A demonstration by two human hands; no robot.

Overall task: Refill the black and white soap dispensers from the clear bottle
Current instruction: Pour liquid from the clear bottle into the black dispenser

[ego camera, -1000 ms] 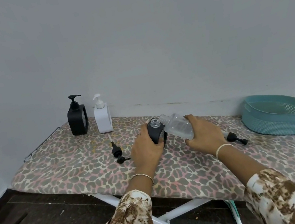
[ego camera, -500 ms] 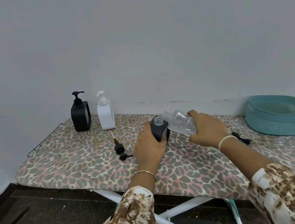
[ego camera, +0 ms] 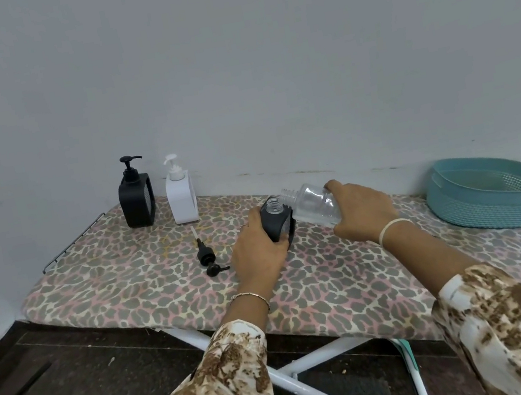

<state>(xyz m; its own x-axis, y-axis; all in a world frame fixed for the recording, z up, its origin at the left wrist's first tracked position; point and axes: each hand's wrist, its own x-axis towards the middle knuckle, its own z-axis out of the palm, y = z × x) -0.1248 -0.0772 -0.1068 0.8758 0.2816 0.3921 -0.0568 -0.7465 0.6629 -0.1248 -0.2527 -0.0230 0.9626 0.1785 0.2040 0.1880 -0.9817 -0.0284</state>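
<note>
Clear bottle point(ego camera: 318, 208) in right hand's point(ego camera: 362, 210) grip, uncapped black dispenser point(ego camera: 274, 226) in left hand's point(ego camera: 257, 253), leopard-print ironing board point(ego camera: 127, 276), grey wall point(ego camera: 228, 63)

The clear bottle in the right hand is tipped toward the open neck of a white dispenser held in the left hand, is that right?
Not quite: the head view shows the dispenser in the left hand is black, not white. The clear bottle in the right hand is tipped toward its open neck.

Clear bottle point(ego camera: 316, 205) tilted, uncapped mouth just beside the open black dispenser point(ego camera: 274, 222) neck; white dispenser point(ego camera: 181, 199) upright, pump on.
</note>
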